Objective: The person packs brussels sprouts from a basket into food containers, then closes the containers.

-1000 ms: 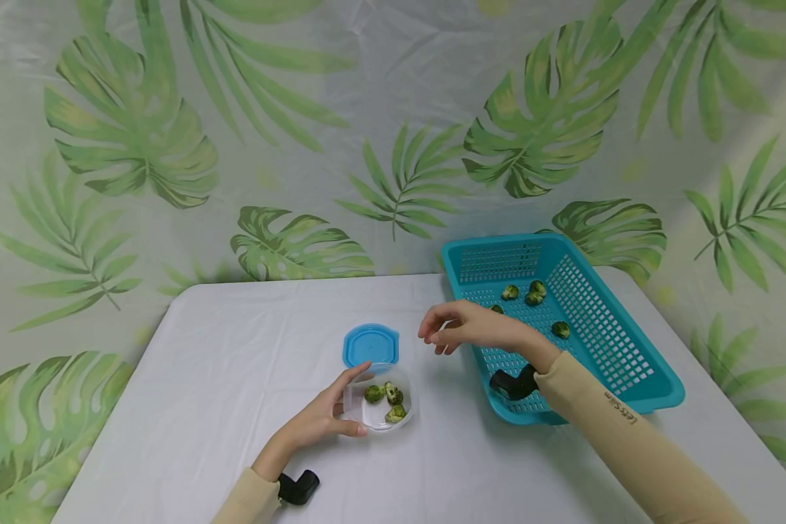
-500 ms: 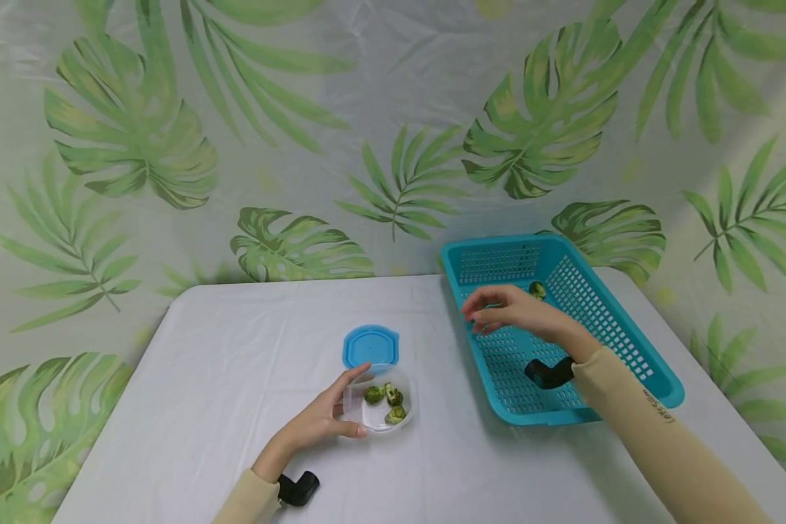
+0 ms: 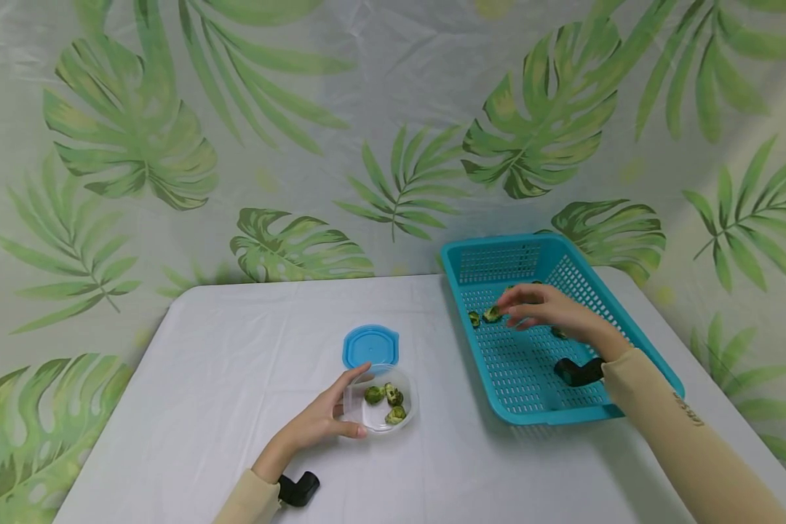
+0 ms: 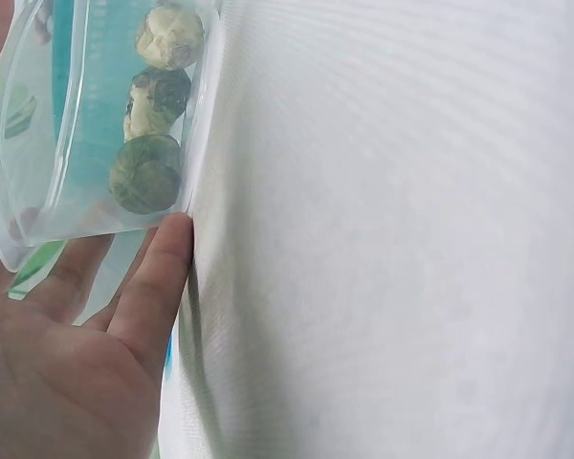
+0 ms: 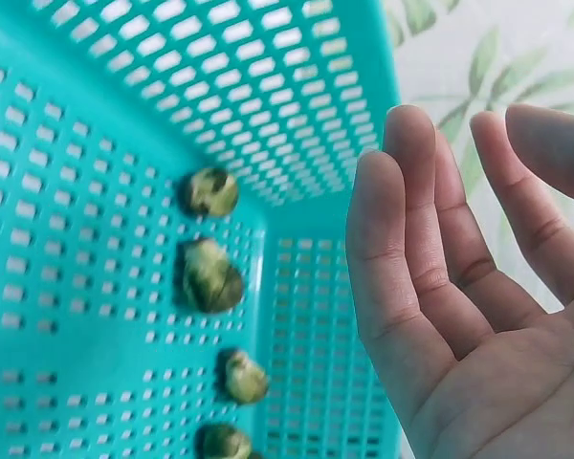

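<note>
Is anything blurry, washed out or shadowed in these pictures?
Right wrist view: the sprouts and basket look softer than the right hand; left wrist view: the white cloth looks pale, its weave faint; head view: a soft shadow falls on the cloth beside the basket.

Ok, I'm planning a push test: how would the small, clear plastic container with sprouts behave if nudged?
The small, clear plastic container looks thin-walled, so probably light and slightly flexible. Its base looks wide, suggesting sliding rather than tipping. The three round green Brussels sprouts inside lie loose with room beside them, so they'd likely roll.
</note>
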